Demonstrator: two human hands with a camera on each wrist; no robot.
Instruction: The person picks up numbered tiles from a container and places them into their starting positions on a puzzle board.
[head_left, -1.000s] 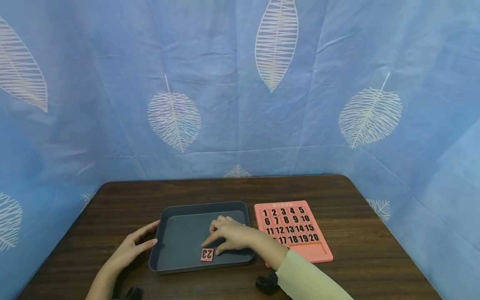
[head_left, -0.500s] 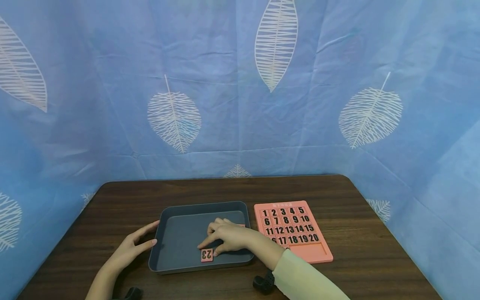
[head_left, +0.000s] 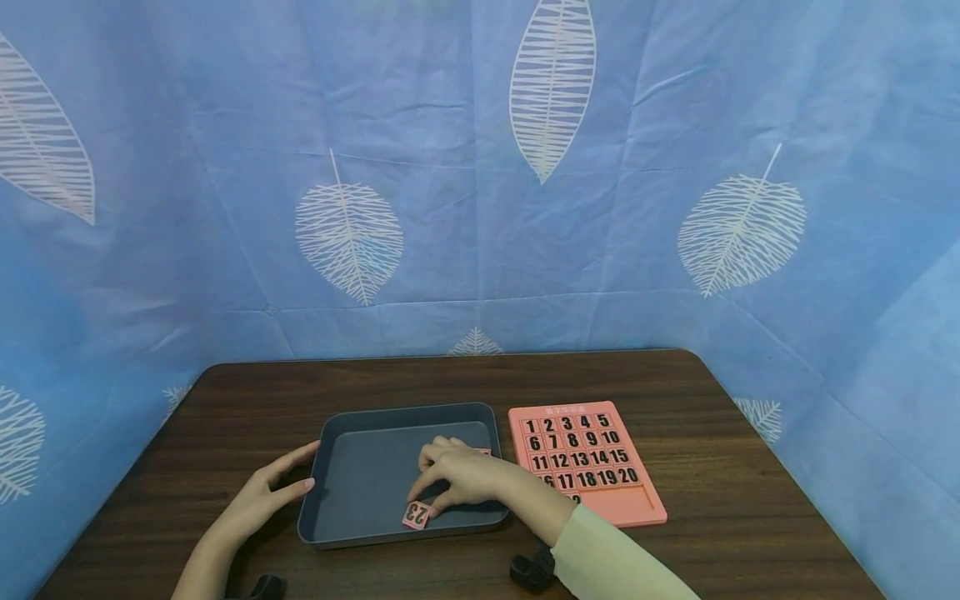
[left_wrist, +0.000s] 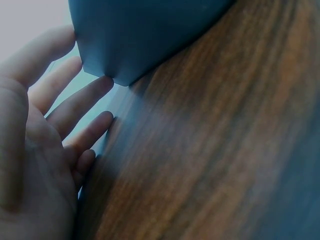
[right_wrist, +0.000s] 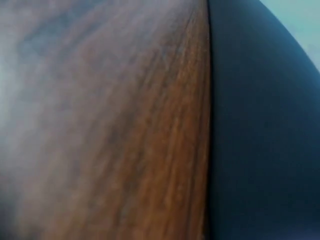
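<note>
A pink number tile [head_left: 416, 515] marked 23 lies askew near the front of the dark grey tray [head_left: 360, 531], its digits upside down in the head view. My right hand [head_left: 459, 475] reaches over the tray's right wall and pinches the tile between thumb and index finger. My left hand [head_left: 258, 497] rests its spread, fairly straight fingers against the tray's left end; the left wrist view shows the fingertips [left_wrist: 106, 83] at the tray's outer wall [left_wrist: 135, 40]. Behind my right hand, a second tile [head_left: 483, 451] shows only as a sliver.
Right of the tray lies a pink number board [head_left: 637, 502] with tiles 1 to 20 in rows, its lower left partly hidden by my right forearm. Both stand on a dark wooden table [head_left: 720, 467]. A blue leaf-patterned curtain [head_left: 450, 208] hangs behind and at the sides.
My right thumb and index finger have closed on the 23 tile, which has turned askew and shifted slightly toward the tray's front. The left hand stays in place.
</note>
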